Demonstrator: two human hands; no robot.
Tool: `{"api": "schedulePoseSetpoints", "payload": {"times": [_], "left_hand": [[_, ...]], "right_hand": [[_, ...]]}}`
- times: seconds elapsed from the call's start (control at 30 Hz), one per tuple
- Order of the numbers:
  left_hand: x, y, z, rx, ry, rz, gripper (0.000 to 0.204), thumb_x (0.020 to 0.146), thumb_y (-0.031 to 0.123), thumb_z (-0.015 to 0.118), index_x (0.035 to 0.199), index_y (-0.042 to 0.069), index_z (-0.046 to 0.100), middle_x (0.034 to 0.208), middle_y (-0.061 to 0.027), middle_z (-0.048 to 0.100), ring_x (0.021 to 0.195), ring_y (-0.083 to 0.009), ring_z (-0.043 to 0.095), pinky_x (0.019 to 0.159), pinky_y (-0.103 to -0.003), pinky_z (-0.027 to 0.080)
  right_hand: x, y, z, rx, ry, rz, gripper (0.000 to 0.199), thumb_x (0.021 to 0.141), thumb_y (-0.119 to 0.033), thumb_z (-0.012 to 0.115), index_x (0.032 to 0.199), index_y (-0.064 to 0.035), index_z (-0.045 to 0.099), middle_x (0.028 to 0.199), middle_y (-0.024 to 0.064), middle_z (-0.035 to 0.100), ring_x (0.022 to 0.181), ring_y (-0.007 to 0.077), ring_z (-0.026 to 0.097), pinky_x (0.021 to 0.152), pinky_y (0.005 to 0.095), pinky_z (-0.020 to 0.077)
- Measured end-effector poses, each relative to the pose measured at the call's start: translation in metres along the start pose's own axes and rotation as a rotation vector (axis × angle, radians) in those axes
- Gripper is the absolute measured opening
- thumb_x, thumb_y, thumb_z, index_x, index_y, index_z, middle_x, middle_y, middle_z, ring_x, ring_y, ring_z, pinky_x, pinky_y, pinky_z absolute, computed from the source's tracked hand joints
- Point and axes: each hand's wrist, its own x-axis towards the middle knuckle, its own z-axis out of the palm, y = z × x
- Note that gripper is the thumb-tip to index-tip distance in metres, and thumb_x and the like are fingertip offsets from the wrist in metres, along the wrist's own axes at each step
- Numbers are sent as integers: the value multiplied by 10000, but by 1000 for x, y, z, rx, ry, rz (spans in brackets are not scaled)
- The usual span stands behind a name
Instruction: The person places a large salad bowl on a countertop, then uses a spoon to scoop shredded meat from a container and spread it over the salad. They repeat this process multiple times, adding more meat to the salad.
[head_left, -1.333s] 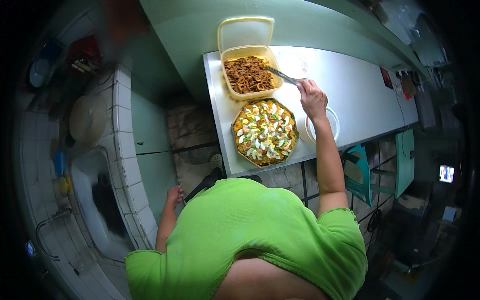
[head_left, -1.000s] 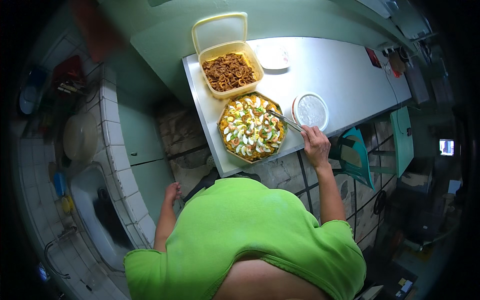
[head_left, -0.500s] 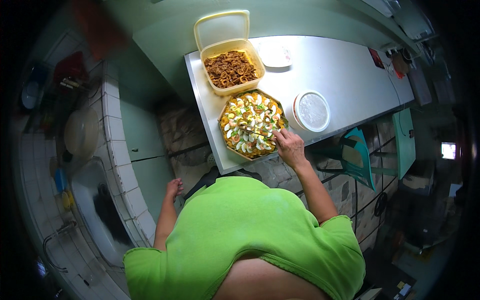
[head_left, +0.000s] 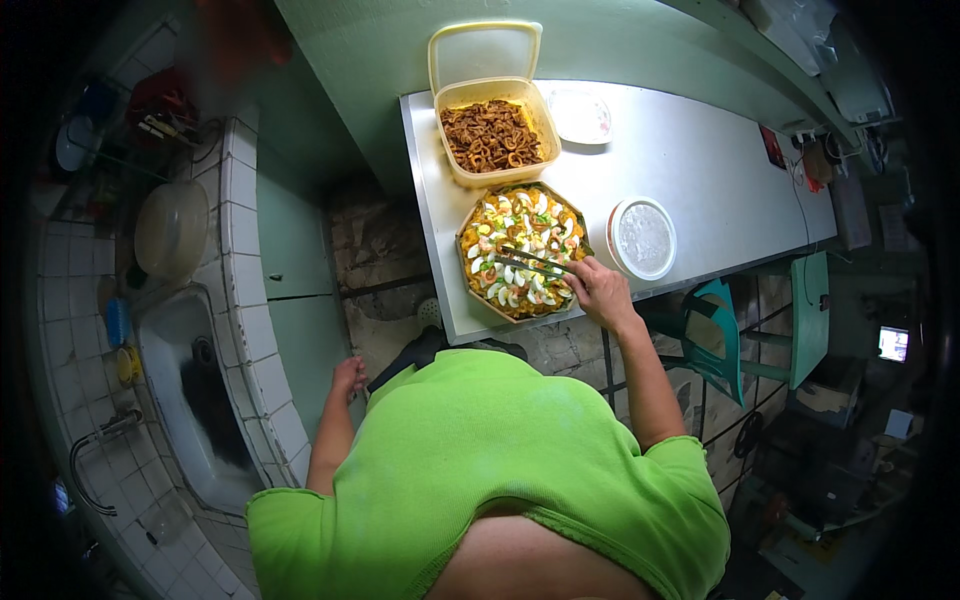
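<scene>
My right hand (head_left: 602, 292) is closed on dark metal tongs (head_left: 535, 263). Their tips reach over the food in an octagonal tray (head_left: 497, 314) at the table's near left corner. Orange-yellow noodles in it are topped with white egg slices (head_left: 503, 221), pinkish shrimp and green bits. Whether the tongs grip any food is too small to tell. Just behind the tray stands an open plastic container (head_left: 485, 180), its lid (head_left: 487, 55) tipped up against the wall, full of brown strips and rings (head_left: 490, 137). My left hand (head_left: 348, 377) hangs low beside my body, fingers curled, holding nothing visible.
Right of the tray is a round white tub (head_left: 642, 238) with a translucent lid. A white plate (head_left: 581, 118) lies farther back on the white table (head_left: 700, 170). Teal chairs (head_left: 712, 335) stand at its right side. To my left is a tiled counter with a sink (head_left: 190, 400).
The view has shifted, so the table appears farther right. The tongs now show more plainly over the tray, their two arms apart. My left hand keeps its place.
</scene>
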Motion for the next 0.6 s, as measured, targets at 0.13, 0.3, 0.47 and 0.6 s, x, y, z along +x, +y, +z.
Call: {"api": "schedulePoseSetpoints", "payload": {"times": [0.13,0.3,0.47,0.6], "left_hand": [[3,3,-1,13,4,7,337,956,337,495,1237,179,597,1033,28,625,757,-128,585,671,-307,462],[2,8,-2,-17,-23,39,332,949,337,508,1224,176,599,1034,21,628,763,-133,586,673,-316,464],[1,5,-4,-12,-13,28,332,945,328,520,1226,171,598,1038,19,630,761,-133,586,667,-317,464],[5,8,-3,31,53,162,275,955,294,530,1146,128,640,965,11,636,708,-116,573,624,-280,465]], "right_hand": [[10,1,-1,38,-57,10,231,924,-284,578,1064,-120,662,909,107,631,795,336,654,687,454,517],[20,-1,-5,175,-82,38,244,926,-286,579,980,-70,681,879,141,650,822,353,643,719,447,504],[26,1,-17,276,-178,147,266,921,-290,593,909,-42,690,849,162,658,810,361,632,718,433,493],[27,2,-18,254,-136,121,250,916,-289,601,977,-59,677,858,148,640,808,352,634,713,442,492]]}}
